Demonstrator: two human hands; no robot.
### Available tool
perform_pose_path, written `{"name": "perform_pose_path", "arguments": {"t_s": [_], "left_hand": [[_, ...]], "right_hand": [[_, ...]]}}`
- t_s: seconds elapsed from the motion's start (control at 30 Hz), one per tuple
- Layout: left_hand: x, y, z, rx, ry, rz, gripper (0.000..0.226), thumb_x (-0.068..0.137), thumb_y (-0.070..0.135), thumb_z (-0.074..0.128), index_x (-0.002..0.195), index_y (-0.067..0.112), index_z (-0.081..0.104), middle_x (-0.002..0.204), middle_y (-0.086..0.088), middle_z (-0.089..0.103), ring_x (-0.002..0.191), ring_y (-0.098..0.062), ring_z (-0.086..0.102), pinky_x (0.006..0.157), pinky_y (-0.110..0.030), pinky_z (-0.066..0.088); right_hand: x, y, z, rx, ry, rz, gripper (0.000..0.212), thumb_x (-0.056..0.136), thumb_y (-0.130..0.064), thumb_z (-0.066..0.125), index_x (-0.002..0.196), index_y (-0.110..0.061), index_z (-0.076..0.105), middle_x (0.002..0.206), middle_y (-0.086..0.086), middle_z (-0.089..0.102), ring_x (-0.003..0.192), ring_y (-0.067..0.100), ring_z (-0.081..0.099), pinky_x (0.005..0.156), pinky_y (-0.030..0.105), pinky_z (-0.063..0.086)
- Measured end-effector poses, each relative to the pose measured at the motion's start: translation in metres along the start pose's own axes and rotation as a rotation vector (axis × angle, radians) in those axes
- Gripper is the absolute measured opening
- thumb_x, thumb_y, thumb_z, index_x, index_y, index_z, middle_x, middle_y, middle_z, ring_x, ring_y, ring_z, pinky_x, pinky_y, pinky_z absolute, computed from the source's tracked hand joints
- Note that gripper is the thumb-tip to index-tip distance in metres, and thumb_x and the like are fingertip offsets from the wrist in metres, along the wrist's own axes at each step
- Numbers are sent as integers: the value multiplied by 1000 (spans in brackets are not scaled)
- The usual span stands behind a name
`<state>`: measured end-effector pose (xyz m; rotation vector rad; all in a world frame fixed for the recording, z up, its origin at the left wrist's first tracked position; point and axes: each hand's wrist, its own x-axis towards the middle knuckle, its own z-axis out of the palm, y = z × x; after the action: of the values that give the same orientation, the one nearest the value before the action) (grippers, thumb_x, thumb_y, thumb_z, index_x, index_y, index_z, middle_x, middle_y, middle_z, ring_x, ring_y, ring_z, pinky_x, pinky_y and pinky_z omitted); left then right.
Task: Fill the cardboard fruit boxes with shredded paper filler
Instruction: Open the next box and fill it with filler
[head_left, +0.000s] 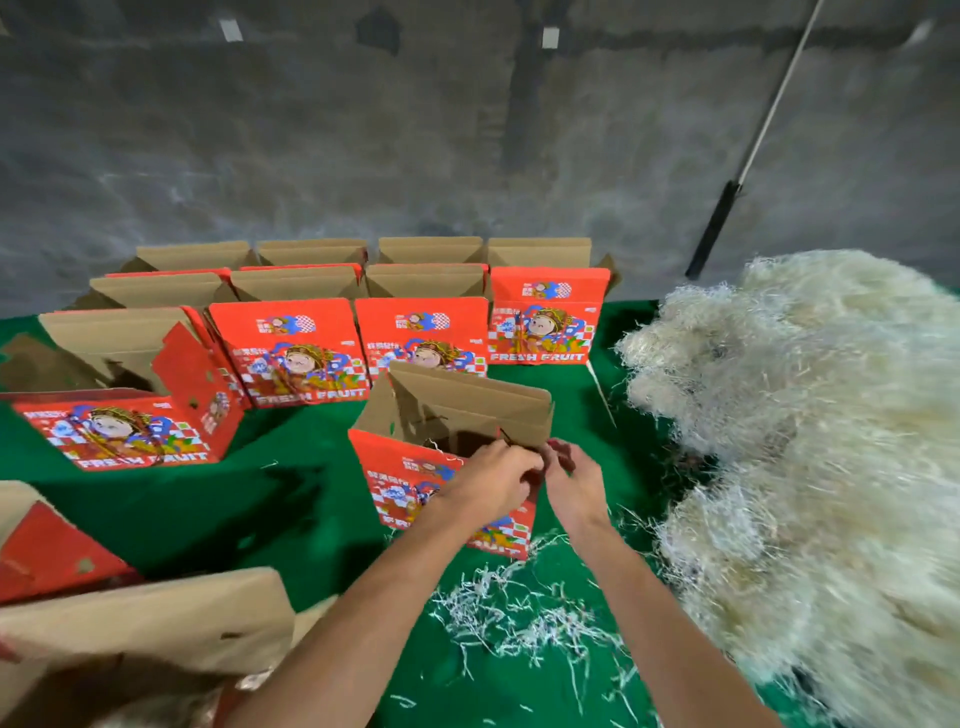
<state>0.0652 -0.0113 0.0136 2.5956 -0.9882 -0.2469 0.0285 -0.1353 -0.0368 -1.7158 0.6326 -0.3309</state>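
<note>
A red "FRESH FRUIT" cardboard box (410, 467) stands open on the green table in front of me, brown flaps raised. My left hand (491, 480) and my right hand (574, 483) meet at its near right corner, fingers curled and pinching the box's edge and a dark cord there. A big heap of pale shredded paper (810, 457) fills the right side. Loose shreds (524, 618) lie scattered on the cloth between my forearms.
Rows of open red fruit boxes (291, 353) stand behind, against a grey concrete wall. Another open box (124, 415) sits at the left; a further one (130, 639) is at the near left. A pole (727, 208) leans on the wall. Green cloth (291, 499) covers the table.
</note>
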Motion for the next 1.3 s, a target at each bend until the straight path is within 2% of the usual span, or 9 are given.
{"name": "perform_pose_path", "arguments": {"t_s": [0.2, 0.37, 0.5, 0.63, 0.73, 0.8, 0.93, 1.0, 1.3], "left_hand": [[-25, 81, 39, -100, 5, 45, 16, 85, 15, 62, 95, 21, 73, 93, -8, 72, 89, -30, 63, 66, -29, 37], [-30, 102, 45, -311, 25, -46, 9, 81, 31, 72, 90, 31, 74, 74, 18, 68, 63, 6, 61, 61, -23, 51], [-23, 91, 43, -342, 43, -75, 20, 90, 47, 57, 110, 43, 59, 106, 21, 65, 85, 2, 63, 65, -25, 49], [-2, 68, 44, 33, 255, 2, 51, 94, 34, 60, 141, 27, 41, 140, 6, 47, 130, -17, 41, 111, -40, 34], [11, 61, 45, 196, 328, -11, 70, 88, 30, 69, 148, 19, 34, 144, -4, 41, 135, -24, 33, 118, -45, 22], [21, 63, 46, 171, 253, -27, 68, 87, 34, 71, 145, 20, 39, 142, -5, 44, 133, -25, 38, 114, -44, 28], [31, 80, 40, 82, 4, -5, 14, 96, 32, 63, 106, 24, 68, 95, 3, 68, 88, -18, 65, 77, -33, 49], [33, 91, 35, 66, -20, 12, 8, 95, 30, 64, 95, 24, 70, 83, 5, 66, 78, -14, 62, 78, -34, 52], [68, 130, 21, 132, -294, -43, 10, 90, 11, 67, 86, 17, 73, 88, 2, 72, 73, -14, 62, 67, -28, 52]], "right_hand": [[-16, 31, -85, -66, -23, 118, 15, 94, -16, 66, 106, -11, 73, 97, 7, 76, 92, 25, 72, 91, 46, 57], [-26, 37, -118, -250, -81, 89, 22, 95, -3, 56, 95, -9, 77, 84, 9, 74, 79, 24, 68, 73, 34, 58], [-32, 34, -127, -346, -131, 86, 25, 93, 2, 51, 80, -9, 70, 71, 5, 69, 68, 22, 65, 52, 17, 50], [-34, 33, -131, -399, -146, 77, 23, 98, -6, 51, 91, -5, 73, 79, 13, 73, 68, 26, 69, 62, 35, 59], [-36, 34, -138, -412, -164, 94, 22, 96, -8, 52, 92, 4, 70, 80, 19, 74, 76, 38, 73, 73, 52, 60], [-40, 35, -146, -422, -178, 94, 21, 94, -7, 52, 91, 3, 71, 80, 19, 74, 77, 39, 72, 71, 56, 58], [-46, 39, -164, -413, -223, 127, 24, 92, -4, 54, 79, -7, 73, 82, 16, 74, 85, 35, 71, 79, 50, 60], [-46, 37, -175, -387, -251, 166, 20, 95, -4, 56, 87, -10, 74, 83, 10, 75, 81, 32, 72, 75, 43, 62], [6, 15, -239, -207, -195, 94, 15, 99, -6, 59, 109, -10, 69, 92, 4, 74, 84, 27, 75, 79, 51, 61]]}}
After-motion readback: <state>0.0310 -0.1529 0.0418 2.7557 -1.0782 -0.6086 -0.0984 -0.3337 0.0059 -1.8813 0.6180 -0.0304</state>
